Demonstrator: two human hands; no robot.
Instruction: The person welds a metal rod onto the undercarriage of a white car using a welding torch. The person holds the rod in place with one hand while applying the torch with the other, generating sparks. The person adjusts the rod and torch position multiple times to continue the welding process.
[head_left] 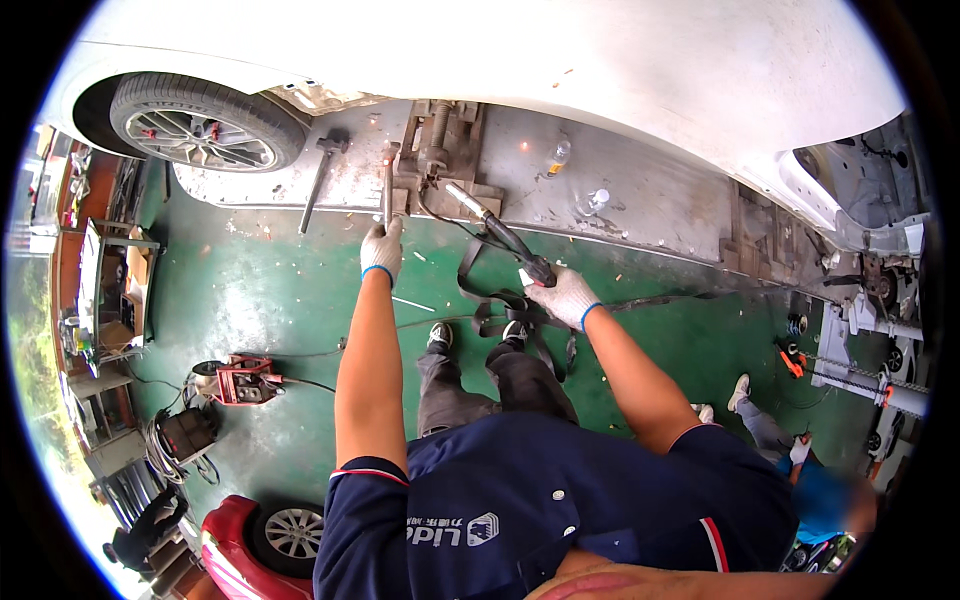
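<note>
My left hand, in a pale knit glove with a blue cuff, is closed round the lower end of a straight bar-like tool. Its far end lies close to the rusty clamp under the white car's sill; its exact kind is hard to make out. My right hand, gloved the same way, grips a black welding torch whose light metal nozzle points up and left toward that clamp. A long-handled hammer lies on the grey platform, left of my left hand, its head away from me.
The white car body with its wheel spans the far side. Two bottles stand or lie on the platform. Black straps and cables lie by my feet. A red wheeled machine stands left; another person crouches right.
</note>
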